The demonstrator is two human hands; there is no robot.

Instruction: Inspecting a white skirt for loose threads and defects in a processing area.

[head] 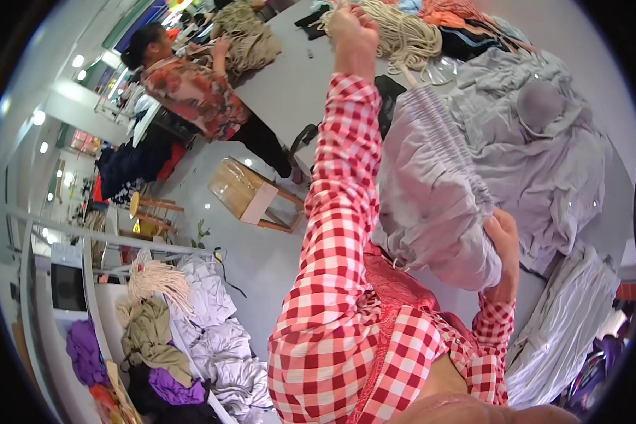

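Note:
My left hand is stretched far out over the table, fingers curled, beside a coil of cream cord; whether it grips a strand is not clear. My right hand holds a light grey garment by its gathered elastic waistband, the thumb on the band and the other fingers largely hidden. A pale cord end or stick shows just above the top of the waistband. The garment hangs bunched in front of my chest. To its right lies a large heap of grey garments.
Coral and black cloth lies behind the cord. A co-worker in a floral top handles khaki cloth at the upper left. A wooden stool stands on the floor. More grey cloth is at the right, and a rack with piled cloth at the lower left.

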